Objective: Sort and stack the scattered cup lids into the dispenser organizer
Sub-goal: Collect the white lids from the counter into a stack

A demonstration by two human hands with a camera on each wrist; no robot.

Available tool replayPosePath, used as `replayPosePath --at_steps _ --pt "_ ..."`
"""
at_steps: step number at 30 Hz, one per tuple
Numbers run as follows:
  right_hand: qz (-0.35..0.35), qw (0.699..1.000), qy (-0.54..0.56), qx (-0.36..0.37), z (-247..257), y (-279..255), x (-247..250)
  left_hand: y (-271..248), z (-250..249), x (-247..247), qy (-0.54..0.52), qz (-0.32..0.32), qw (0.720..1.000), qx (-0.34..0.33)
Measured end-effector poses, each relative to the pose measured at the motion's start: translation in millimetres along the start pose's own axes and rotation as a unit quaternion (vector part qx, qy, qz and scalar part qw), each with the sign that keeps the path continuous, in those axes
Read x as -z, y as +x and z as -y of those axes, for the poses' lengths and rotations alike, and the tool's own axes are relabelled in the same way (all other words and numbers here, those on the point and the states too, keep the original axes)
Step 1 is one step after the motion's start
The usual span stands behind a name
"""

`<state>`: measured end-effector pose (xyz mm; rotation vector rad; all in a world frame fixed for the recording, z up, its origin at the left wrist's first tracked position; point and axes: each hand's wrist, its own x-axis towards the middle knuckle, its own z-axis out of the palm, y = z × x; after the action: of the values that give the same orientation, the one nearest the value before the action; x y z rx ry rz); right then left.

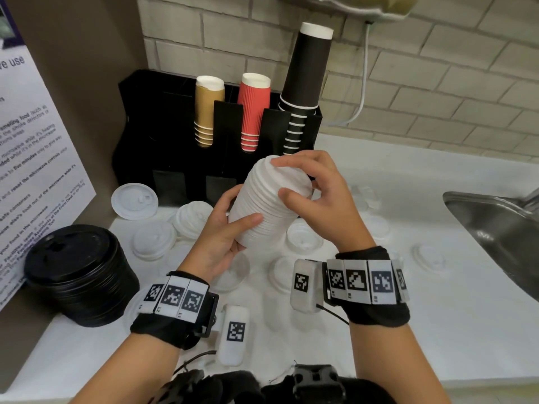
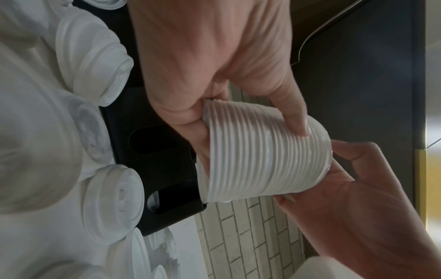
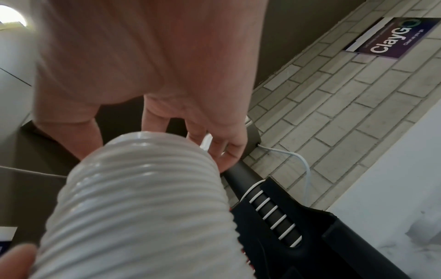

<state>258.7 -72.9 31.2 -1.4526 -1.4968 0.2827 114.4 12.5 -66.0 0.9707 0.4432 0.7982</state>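
A tall stack of white lids (image 1: 269, 201) hangs tilted above the counter, held by both hands. My left hand (image 1: 224, 231) grips its lower end, thumb across the ribs; the left wrist view shows the same stack of white lids (image 2: 264, 156) in my palm. My right hand (image 1: 309, 191) curls round its upper end, and the stack of white lids (image 3: 140, 207) fills the right wrist view. Right behind stands the black dispenser organizer (image 1: 163, 118), with tan, red and black cup stacks in its upper slots. Loose white lids (image 1: 134, 201) lie scattered on the counter below.
A stack of black lids (image 1: 77, 272) sits at the counter's left edge beside a printed notice (image 1: 32, 158). A steel sink (image 1: 495, 228) opens at the right. A brick wall (image 1: 437, 83) with a white cable runs behind. More white lids (image 1: 428, 256) lie toward the sink.
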Motion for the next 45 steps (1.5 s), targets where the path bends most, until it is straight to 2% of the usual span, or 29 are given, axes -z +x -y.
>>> replayPosePath --at_steps 9,13,17,20,22,25,28,30,34,38,40,45 --pt "-0.010 1.000 -0.006 -0.013 1 -7 -10 -1 -1 12 -0.019 0.008 1.000 0.010" --pt "-0.102 0.982 0.080 -0.138 -24 -7 3 0 -5 15 -0.038 -0.001 0.999 0.005" --pt "-0.232 0.919 0.147 -0.282 -83 7 36 4 -11 16 -0.039 -0.008 0.999 -0.006" --pt "-0.255 0.887 0.105 -0.371 -134 23 71 6 -16 18 -0.045 -0.017 0.999 -0.021" --pt "-0.217 0.881 0.000 -0.419 -165 34 91 7 -19 18 -0.039 -0.022 0.999 -0.031" --pt "-0.080 0.874 -0.144 -0.458 -196 47 102 9 -24 15 -0.018 -0.030 0.998 -0.044" --pt "0.068 0.858 -0.216 -0.462 -215 53 97 11 -29 11 0.000 -0.038 0.998 -0.055" --pt "0.121 0.846 -0.276 -0.440 -225 55 93 12 -32 8 0.009 -0.040 0.997 -0.059" --pt "0.160 0.827 -0.355 -0.405 -237 62 93 10 -33 8 0.014 -0.054 0.996 -0.066" --pt "0.204 0.843 -0.281 -0.410 -230 75 103 8 -30 10 0.006 -0.068 0.995 -0.070" --pt "0.240 0.841 -0.249 -0.417 -222 82 106 9 -28 9 0.004 -0.071 0.995 -0.070" --pt "0.191 0.822 -0.342 -0.413 -237 86 98 13 -26 5 0.009 -0.067 0.996 -0.064"
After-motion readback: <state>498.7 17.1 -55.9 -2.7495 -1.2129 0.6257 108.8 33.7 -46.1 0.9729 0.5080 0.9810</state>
